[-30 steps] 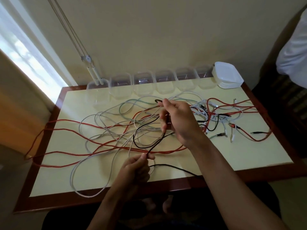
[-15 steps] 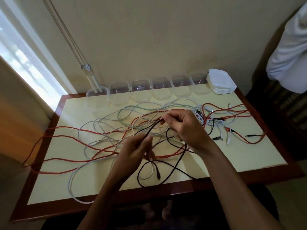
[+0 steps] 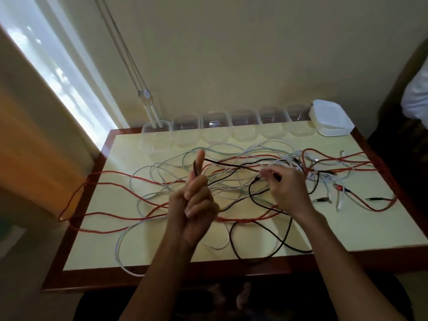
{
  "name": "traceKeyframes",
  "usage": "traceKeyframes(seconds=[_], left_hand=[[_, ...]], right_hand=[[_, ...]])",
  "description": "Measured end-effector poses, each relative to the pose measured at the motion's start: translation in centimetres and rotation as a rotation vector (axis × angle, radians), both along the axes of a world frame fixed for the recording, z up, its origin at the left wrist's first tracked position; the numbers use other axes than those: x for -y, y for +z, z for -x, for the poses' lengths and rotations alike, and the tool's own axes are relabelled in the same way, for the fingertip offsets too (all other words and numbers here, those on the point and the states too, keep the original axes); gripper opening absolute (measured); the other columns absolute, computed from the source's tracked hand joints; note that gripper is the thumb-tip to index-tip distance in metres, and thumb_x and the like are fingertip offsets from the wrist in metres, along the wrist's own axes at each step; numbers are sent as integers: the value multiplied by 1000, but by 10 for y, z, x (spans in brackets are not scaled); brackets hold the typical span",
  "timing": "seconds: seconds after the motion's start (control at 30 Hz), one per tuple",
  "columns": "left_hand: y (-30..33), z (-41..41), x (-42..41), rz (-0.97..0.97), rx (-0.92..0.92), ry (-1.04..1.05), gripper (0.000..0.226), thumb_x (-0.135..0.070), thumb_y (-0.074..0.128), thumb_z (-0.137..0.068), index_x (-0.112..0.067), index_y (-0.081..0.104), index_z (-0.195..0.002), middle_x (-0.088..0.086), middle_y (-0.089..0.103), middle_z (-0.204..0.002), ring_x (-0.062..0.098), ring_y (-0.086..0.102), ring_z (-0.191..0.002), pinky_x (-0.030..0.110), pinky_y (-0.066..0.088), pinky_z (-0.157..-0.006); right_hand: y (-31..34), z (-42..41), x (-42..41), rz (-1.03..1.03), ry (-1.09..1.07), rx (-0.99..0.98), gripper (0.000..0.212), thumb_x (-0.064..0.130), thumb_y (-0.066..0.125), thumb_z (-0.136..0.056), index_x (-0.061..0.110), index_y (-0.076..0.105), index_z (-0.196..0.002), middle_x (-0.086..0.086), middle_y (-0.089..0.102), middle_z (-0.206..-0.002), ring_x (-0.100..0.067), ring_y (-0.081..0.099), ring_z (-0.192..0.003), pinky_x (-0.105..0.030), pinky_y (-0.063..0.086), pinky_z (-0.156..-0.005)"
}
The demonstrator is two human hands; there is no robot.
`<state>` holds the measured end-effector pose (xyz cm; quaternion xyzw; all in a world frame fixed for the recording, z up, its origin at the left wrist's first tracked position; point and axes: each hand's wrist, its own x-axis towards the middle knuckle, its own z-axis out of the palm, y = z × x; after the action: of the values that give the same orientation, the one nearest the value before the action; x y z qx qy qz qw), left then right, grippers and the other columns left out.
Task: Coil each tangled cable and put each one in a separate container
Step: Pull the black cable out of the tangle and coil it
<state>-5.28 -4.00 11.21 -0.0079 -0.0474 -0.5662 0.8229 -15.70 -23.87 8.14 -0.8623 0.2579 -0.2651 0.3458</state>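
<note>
A tangle of red, white, pale green and black cables covers the cream table [image 3: 359, 230]. My left hand [image 3: 194, 200] is raised above the middle of the table and grips one end of the black cable [image 3: 234, 166], with the index finger pointing up. My right hand [image 3: 286, 188] pinches the same black cable further along, just right of centre. The stretch between my hands is nearly taut. The rest of the black cable loops down to the table's front edge. Several clear containers [image 3: 215, 129] stand in a row at the back.
A stack of white lids [image 3: 332, 121] sits at the back right corner. A long red cable [image 3: 76, 198] hangs over the table's left edge. Loose plug ends [image 3: 340, 195] lie at the right. A person in white [image 3: 416, 96] stands at the far right.
My left hand has risen from the table's front edge to above its middle, drawing the black cable's end up. My right hand has shifted right, and the black cable now stretches between them.
</note>
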Motion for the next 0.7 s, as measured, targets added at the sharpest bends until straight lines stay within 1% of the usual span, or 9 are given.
traceKeyframes(seconds=[0.07, 0.13, 0.27, 0.33, 0.4, 0.47, 0.53, 0.63, 0.7], left_hand=[[0, -16, 1, -37, -81, 47, 35, 0, 42, -97, -6, 53, -129, -1, 34, -57, 12, 28, -44, 26, 31, -38], [0, -28, -3, -91, -149, 126, 23, -7, 44, -98, -3, 62, -112, 0, 34, -54, 13, 26, -44, 31, 31, -37], [6, -37, -5, -274, -213, 343, 18, -1, 49, -89, -3, 66, -97, -2, 42, -59, 11, 39, -46, 23, 40, -42], [2, -37, -1, -396, -218, 501, 19, -1, 46, -87, -4, 65, -89, -2, 53, -65, 11, 52, -52, 26, 54, -57], [-11, -33, 1, -511, -137, 584, 17, -5, 45, -90, -7, 62, -88, 0, 61, -73, 11, 62, -65, 30, 58, -82], [-29, -24, 1, -595, 21, 626, 21, -7, 40, -98, -6, 60, -92, 3, 61, -81, 12, 64, -75, 30, 56, -90], [-45, -11, 1, -718, 257, 656, 21, -5, 40, -99, -3, 60, -93, 8, 64, -83, 17, 66, -79, 30, 57, -86], [-59, 12, 3, -883, 829, 656, 25, 4, 47, -95, -5, 67, -83, 9, 69, -76, 20, 65, -74, 32, 52, -74], [-63, 28, 5, -893, 1133, 573, 34, 11, 48, -91, -9, 68, -73, 2, 67, -68, 13, 59, -65, 26, 44, -63]], right_hand=[[-13, 4, -13, -25, 61, -44, 12, 10, 65, -93, 11, 77, -90, 22, 64, -73, 14, 59, -66, -3, 37, -59], [-23, 11, -26, -46, 119, -72, 13, 12, 65, -93, 14, 77, -87, 28, 58, -67, 15, 57, -64, -4, 36, -57], [-30, 25, -46, -91, 261, -110, 17, 25, 63, -92, 18, 73, -81, 8, 66, -66, -6, 59, -61, -26, 44, -57], [-25, 31, -56, -57, 362, -118, 29, 39, 56, -92, 16, 71, -80, 2, 64, -64, -8, 54, -55, -30, 43, -54], [-13, 36, -66, -15, 473, -102, 31, 41, 53, -92, 17, 71, -82, 6, 64, -65, 6, 49, -54, -18, 39, -53], [1, 38, -70, 2, 538, -95, 29, 36, 54, -93, 15, 71, -83, 13, 55, -59, 13, 41, -52, -5, 26, -54], [15, 37, -68, -18, 557, -89, 27, 32, 55, -94, 13, 69, -81, 17, 46, -56, 7, 41, -50, -9, 24, -52], [29, 29, -64, -18, 575, -39, 32, 34, 54, -93, 11, 69, -77, 9, 53, -58, -2, 42, -50, -19, 29, -49], [36, 19, -60, 1, 575, -3, 34, 34, 51, -92, 10, 69, -76, 3, 60, -59, -8, 48, -51, -25, 33, -49]])
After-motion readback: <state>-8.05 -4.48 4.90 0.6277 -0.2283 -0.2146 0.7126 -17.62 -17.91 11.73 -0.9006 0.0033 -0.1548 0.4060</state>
